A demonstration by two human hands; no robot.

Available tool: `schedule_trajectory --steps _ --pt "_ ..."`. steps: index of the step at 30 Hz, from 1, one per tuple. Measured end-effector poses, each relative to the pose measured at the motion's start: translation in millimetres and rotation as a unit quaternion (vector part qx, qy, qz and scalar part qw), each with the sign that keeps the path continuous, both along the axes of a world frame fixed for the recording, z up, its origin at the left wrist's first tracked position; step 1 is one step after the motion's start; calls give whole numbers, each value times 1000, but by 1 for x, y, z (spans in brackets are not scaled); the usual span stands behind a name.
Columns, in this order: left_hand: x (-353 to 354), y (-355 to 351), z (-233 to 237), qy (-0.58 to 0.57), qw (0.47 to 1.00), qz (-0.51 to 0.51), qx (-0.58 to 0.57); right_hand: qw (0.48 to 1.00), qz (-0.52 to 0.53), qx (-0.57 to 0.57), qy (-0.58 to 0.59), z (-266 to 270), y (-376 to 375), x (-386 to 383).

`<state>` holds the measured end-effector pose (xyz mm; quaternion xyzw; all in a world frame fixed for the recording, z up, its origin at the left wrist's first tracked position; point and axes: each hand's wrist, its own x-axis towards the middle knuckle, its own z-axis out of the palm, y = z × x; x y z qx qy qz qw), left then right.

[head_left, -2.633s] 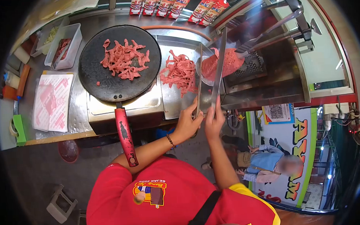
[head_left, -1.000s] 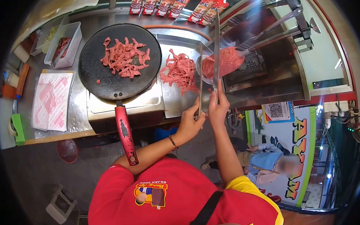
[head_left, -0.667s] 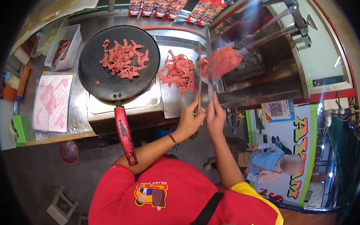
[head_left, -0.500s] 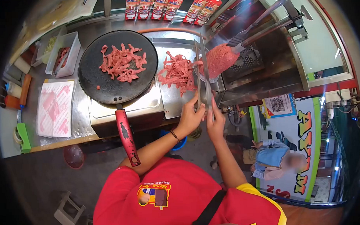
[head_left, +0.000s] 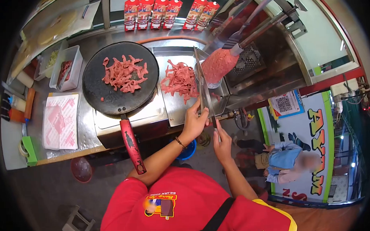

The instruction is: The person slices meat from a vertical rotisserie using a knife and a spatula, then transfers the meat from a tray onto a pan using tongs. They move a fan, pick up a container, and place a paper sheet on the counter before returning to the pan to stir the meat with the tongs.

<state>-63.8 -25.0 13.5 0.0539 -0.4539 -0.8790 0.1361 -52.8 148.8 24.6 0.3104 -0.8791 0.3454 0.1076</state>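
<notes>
My right hand (head_left: 222,142) is closed round the handle of a long knife (head_left: 206,94), whose blade points up toward the meat cone. Just left of it, my left hand (head_left: 196,121) grips a long, thin metal blade (head_left: 201,90) that overlaps the knife in this view. The reddish meat cone (head_left: 221,67) is on a metal spit (head_left: 263,29), its lower end close to the blades. Strips of shaved meat (head_left: 180,81) lie on the metal tray (head_left: 170,112) left of my hands. More meat strips (head_left: 124,74) are spread in a black frying pan (head_left: 95,88).
The pan's red handle (head_left: 131,146) juts over the counter edge near my left forearm. Plastic containers (head_left: 75,60) and a stack of printed wrappers (head_left: 61,120) stand at left. Red cartons (head_left: 162,12) line the back. A person (head_left: 286,156) is beyond the stall at right.
The knife has tilted, its handle swinging right and down with my right hand, which has moved away from my left. The whole view has shifted slightly. The meat strips look unchanged.
</notes>
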Motion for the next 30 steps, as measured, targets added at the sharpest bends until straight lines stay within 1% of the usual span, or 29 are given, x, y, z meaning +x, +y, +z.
schedule_trajectory --steps 1,2,4,5,6,8,9,10,11,12,13,14,15,16,17,18,19,20,21,22,23,24,25,26,27,28,30 --pt "1 -2 -8 -1 1000 1 20 999 -8 -3 -40 1 3 8" --pt "3 -1 -15 -2 999 0 38 999 -8 -3 -42 2 3 5" --pt "9 1 -9 -15 998 19 50 999 -7 -8 -31 21 -15 -15" --pt "14 2 -5 -28 997 38 63 999 -5 -39 -26 36 -27 -18" --pt "18 1 -3 -31 997 37 63 999 -6 -38 -30 38 -28 -20" --pt "19 -6 3 -27 997 2 -76 999 -6 -48 23 43 -28 -28" --pt "23 -8 4 -25 997 1 -78 996 -2 -58 61 41 -26 -29" --pt "31 -8 4 -23 989 -7 -146 996 -2 -58 63 34 -20 -31" --pt "39 -6 3 -22 977 -14 -211 996 -20 -86 28 25 -12 -32" --pt "49 -5 -4 -20 978 -10 -208 993 -36 -114 -6 22 -8 -35" --pt "61 -4 -13 -6 975 16 -223 981 -35 -183 -53 23 -14 -34" --pt "70 -4 -22 8 970 40 -241 981 -33 -181 -53 26 -16 -38" --pt "77 -7 -19 16 967 51 -247 978 -25 -201 -49 28 -22 -45" --pt "77 -4 -24 13 968 49 -248 974 -18 -221 -46 29 -26 -51" --pt "77 2 -31 -1 965 34 -258 981 -16 -194 -26 29 -30 -60" --pt "74 6 -34 -12 963 21 -270 980 -18 -195 -26 31 -38 -68" --pt "76 9 -24 -30 971 -4 -236 969 -9 -237 -64 34 -49 -76" --pt "75 11 -24 -28 972 -6 -234 956 -1 -276 -102 38 -57 -82" --pt "74 12 -24 -11 969 16 -247 950 3 -288 -120 46 -67 -88" --pt "74 12 -23 5 964 39 -261 951 2 -286 -120 47 -68 -89" --pt "74 11 -22 5 964 40 -262 950 -3 -292 -112 46 -71 -90" --pt "75 7 -15 -20 971 5 -237 949 -7 -299 -104 45 -75 -91" --pt "75 3 -12 -45 976 -28 -211 948 -5 -300 -104 40 -72 -84" --pt "73 2 -14 -45 976 -25 -212 954 -26 -278 -105 30 -63 -69" --pt "71 2 -18 -28 976 -5 -215 960 -47 -254 -105 20 -56 -61" --pt "68 1 -18 -11 976 17 -217 961 -43 -252 -105 11 -53 -63" --pt "66 2 -19 -3 976 28 -214 974 -21 -218 -64 -5 -45 -67"
